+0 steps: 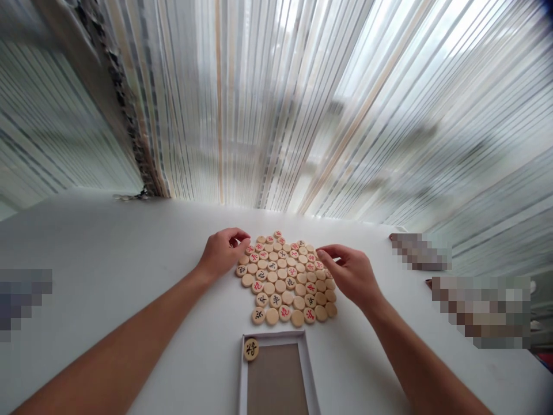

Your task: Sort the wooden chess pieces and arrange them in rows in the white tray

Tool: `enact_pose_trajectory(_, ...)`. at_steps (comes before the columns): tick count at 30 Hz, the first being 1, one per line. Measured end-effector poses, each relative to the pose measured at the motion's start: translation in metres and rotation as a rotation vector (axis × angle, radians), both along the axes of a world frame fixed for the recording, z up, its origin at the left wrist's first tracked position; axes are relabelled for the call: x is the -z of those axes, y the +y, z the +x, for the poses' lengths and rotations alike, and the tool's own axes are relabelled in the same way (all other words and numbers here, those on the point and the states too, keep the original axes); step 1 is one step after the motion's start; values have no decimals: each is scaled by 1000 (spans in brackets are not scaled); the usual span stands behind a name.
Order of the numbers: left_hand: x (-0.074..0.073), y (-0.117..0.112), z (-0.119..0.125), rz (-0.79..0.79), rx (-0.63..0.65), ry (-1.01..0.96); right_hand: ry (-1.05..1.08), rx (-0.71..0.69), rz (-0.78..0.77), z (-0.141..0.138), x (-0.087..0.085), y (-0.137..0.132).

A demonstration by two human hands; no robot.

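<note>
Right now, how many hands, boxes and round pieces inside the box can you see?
Hands: 2 (left hand, right hand)
Box: 1
Round piece inside the box: 1
Total: 4

White table point(108, 248), bare and matte, fills the lower frame. Behind it hangs a sheer striped curtain point(302, 104): white, grey and tan bands, daylight coming through. Dark patterned strip point(125, 115) runs down the curtain at far left and ends at the table's back edge. Near edge, centre: shallow white-rimmed box point(243, 374) with a flat brown floor. One round wooden disc point(251, 349), black character on top, lies in its far-left corner, touching the rim. Items at the right table edge are too blurred to identify.
</note>
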State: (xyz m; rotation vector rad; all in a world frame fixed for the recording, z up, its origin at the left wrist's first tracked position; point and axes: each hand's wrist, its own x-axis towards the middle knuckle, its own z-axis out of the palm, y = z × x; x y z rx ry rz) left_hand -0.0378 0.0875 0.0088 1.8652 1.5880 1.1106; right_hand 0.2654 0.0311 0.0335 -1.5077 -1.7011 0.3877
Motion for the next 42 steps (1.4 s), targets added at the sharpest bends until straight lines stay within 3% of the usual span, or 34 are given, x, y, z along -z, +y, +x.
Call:
enact_pose_trajectory(5, 3, 5, 0, -16, -18, 30, -89, -54, -62, 7, -15, 52)
enact_pose_trajectory(10, 3, 7, 1, -41, -1, 78, -189, -116, -146, 9, -12, 81)
enact_pose_trajectory(19, 6, 10, 0, -75, -11, 108, -266, -183, -296, 42, -10, 79)
enact_pose_trajectory(31, -1, 7, -2, -112, 8, 91, -411, -341, -390, 33, -18, 72)
enact_pose_trajectory(42, -1, 6, -2, -98, 27, 39, -391, -342, -324, 25, -17, 65)
